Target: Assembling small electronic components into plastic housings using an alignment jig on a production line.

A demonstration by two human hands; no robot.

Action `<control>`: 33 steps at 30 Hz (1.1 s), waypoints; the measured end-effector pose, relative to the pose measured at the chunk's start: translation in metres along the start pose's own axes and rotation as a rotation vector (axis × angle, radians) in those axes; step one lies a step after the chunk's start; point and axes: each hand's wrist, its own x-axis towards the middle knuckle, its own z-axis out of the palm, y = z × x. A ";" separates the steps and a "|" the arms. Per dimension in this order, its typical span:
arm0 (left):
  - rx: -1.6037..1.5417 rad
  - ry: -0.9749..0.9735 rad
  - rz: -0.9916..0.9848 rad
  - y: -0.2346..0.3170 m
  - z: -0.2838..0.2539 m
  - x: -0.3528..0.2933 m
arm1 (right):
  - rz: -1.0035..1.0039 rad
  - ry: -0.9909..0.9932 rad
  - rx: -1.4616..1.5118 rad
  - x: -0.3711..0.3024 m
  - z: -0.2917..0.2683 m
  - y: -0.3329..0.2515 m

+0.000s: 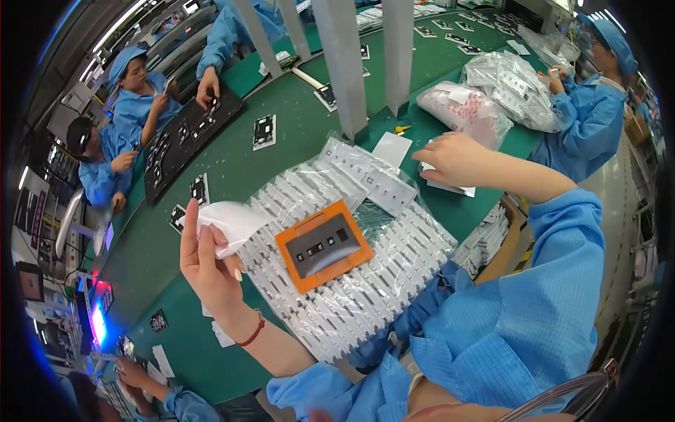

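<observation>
Fixture (pixel 323 247), orange-rimmed, mid-frame, we record right of the nearer left hand (pixel 213 273), pinching white sheet (pixel 240 221); right hand (pixel 452 160), finger closure undeterminable.

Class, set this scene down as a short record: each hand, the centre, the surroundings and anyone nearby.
Left hand: index finger raised, other fingers at a white sheet; grip unclear
Right hand: over white pieces, partly hiding them
Centre: orange frame around a dark plate, above white strips in clear film
Surface: green table
Right side: clear bags
Nearby: another person's hand at a black tray
</observation>
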 end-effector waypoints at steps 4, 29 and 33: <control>0.041 0.002 0.052 0.022 0.005 -0.009 | 0.286 -0.347 -0.111 -0.003 -0.002 -0.013; 0.280 -0.623 -0.180 -0.027 0.049 -0.025 | -0.079 0.762 1.615 0.014 -0.026 -0.088; 0.115 -0.574 -0.198 -0.037 0.065 -0.027 | -0.062 0.536 1.844 0.029 -0.013 -0.096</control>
